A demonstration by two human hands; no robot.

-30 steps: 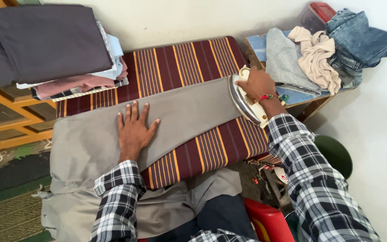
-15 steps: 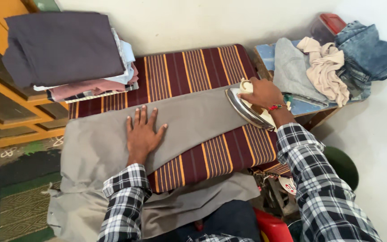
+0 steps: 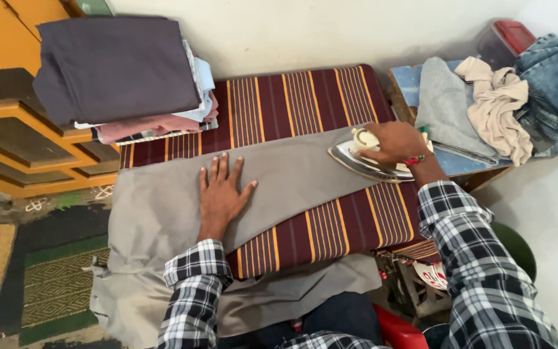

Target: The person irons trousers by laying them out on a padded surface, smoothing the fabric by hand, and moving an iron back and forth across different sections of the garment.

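On the counter, which is draped with a maroon cloth striped in orange, grey trousers lie spread across its width, seen from the head camera looking down. One trouser leg stretches toward the right end of the counter, while the waist end hangs over the near left edge and spills down toward the floor. The left hand lies flat on the trousers near their middle, palm down, its fingers released and fanned out, gripping nothing. The right hand is clenched around the handle of a metal iron, whose soleplate rests on the narrow end of the trouser leg, close to the right end of the counter. A red band sits at that wrist, and both arms wear black-and-white checked sleeves.

At the far left end of the counter a stack of folded clothes sits, topped by a dark grey piece, with pink and pale blue layers beneath. Beside the right end of the counter, a heap of unfolded clothes, grey, beige and blue denim, lies on a blue surface. A yellow wooden cabinet stands to the left, and a patterned rug covers the floor below.
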